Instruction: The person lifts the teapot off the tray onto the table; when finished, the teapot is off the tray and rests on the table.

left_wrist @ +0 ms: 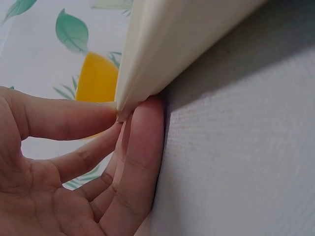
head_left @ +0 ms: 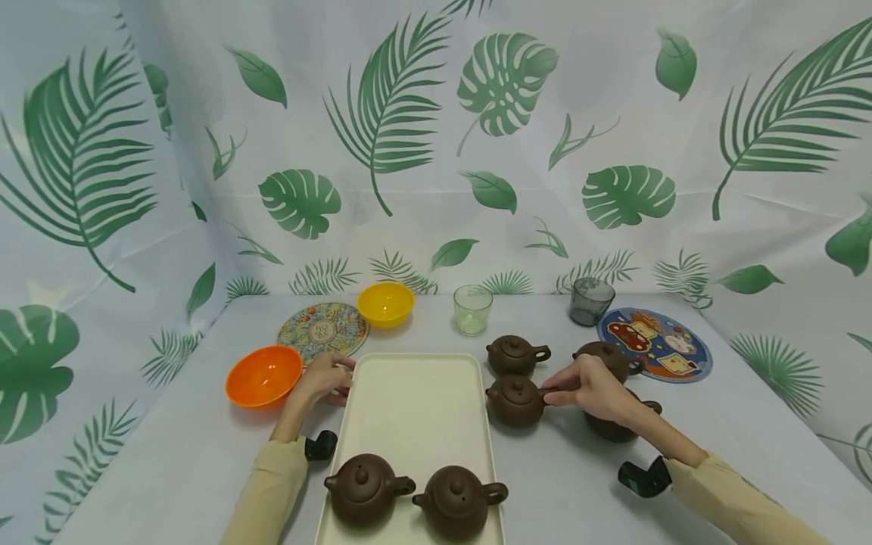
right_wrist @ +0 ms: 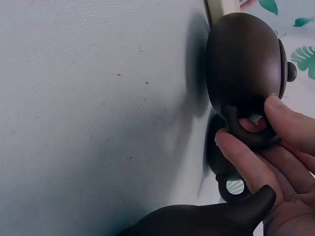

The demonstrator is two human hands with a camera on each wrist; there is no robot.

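My head camera looks forward and down over the worktop (head_left: 559,496). My left wrist camera (head_left: 320,446) closely faces my left grip (head_left: 327,377), sharing the tray (left_wrist: 172,44), at twelve o'clock, with the head view; my right wrist camera (head_left: 642,480), worktop at nine o'clock, closely faces my right grip (head_left: 594,390), sharing the teapot (right_wrist: 243,64) at two.

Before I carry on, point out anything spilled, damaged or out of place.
Nothing looks spilled or damaged. Slightly odd: on the tray, the left teapot seems to poke its spout past the left rim, and the right teapot its handle past the right, so neither appears fully inside.
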